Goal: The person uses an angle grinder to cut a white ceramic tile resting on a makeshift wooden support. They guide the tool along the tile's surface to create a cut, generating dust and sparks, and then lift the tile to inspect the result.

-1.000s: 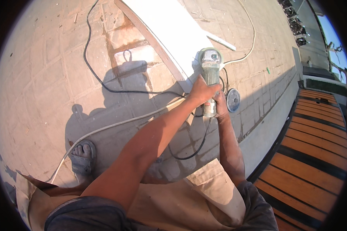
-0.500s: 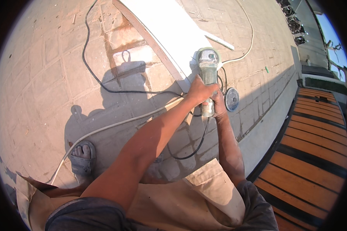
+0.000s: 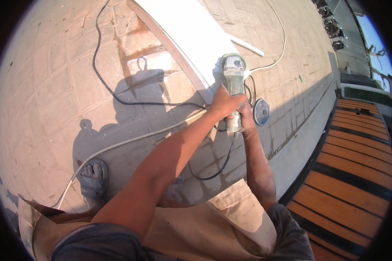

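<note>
Both of my hands grip the body of a dusty grey-green angle grinder [image 3: 234,85], whose disc end lies at the near right corner of a long white slab [image 3: 191,32]. My left hand [image 3: 224,103] wraps it from the left, near the middle. On the right side and a little lower, my right hand [image 3: 247,118] is closed round the rear of the body. A dark power cord [image 3: 228,158] loops down from the grinder's back end. The disc is mostly hidden under the tool's head, so I cannot tell whether it spins.
Dark and pale cables [image 3: 137,141] cross the paving. A round grey disc [image 3: 261,112] lies right of my right hand. A thin white strip [image 3: 247,46] rests beyond the slab. An orange slatted panel with black bars [image 3: 346,174] stands at the right. My sandalled foot [image 3: 92,178] is at lower left.
The grinder's head has shifted very slightly left on the slab's corner. Both hands keep the same hold.
</note>
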### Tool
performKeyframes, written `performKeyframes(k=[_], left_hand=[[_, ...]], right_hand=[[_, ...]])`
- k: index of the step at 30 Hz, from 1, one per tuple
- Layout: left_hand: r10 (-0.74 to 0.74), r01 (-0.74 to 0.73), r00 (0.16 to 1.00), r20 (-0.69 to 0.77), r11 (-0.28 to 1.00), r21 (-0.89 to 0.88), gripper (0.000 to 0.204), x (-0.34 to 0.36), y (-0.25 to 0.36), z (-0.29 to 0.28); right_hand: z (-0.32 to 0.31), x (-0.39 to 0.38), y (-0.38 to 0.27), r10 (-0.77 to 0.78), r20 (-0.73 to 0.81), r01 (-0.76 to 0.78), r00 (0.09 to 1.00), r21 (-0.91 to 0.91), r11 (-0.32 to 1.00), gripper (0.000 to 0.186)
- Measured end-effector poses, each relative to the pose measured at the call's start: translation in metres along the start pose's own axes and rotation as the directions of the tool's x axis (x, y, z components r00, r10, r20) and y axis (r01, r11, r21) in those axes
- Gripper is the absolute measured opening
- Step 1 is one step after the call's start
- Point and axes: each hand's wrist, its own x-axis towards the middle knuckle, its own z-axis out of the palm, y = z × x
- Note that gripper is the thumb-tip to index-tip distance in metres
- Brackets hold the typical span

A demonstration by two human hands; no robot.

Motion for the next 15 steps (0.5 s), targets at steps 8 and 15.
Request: performKeyframes(k=[8, 15], left_hand=[[-0.01, 0.009, 1.0, 0.005, 0.996, 0.092, 0.054, 0.001, 0.006, 0.001], [0.012, -0.012, 1.0, -0.009, 1.0, -0.009, 0.051, -0.001, 0.002, 0.002]], right_hand=[[-0.002, 0.0, 0.003, -0.038, -0.029, 0.039, 0.999, 0.05, 0.998, 0.038], [0.003, -0.002, -0.001, -0.023, -0.011, 0.023, 1.0, 0.001, 1.0, 0.039]])
